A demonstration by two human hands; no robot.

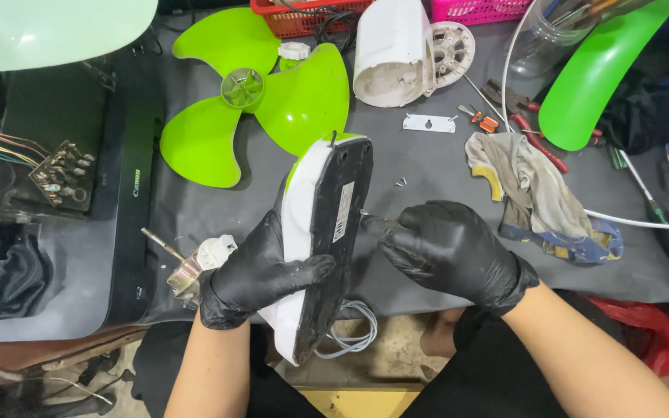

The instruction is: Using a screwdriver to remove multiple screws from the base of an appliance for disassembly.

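Two black-gloved hands worked a white-and-green plastic fan base (320, 232), held on edge above the grey bench (427, 162). Left hand (261, 271) clamped its rim; right hand (447, 248) pinched a small screw (365, 213) against the black underside. Judged best: keep base steady, screw square.

Your left hand (253, 275), black-gloved, is clamped in a grip, thumb forward; your right hand (447, 251) pinches with fingertips (373, 226) pointing left.
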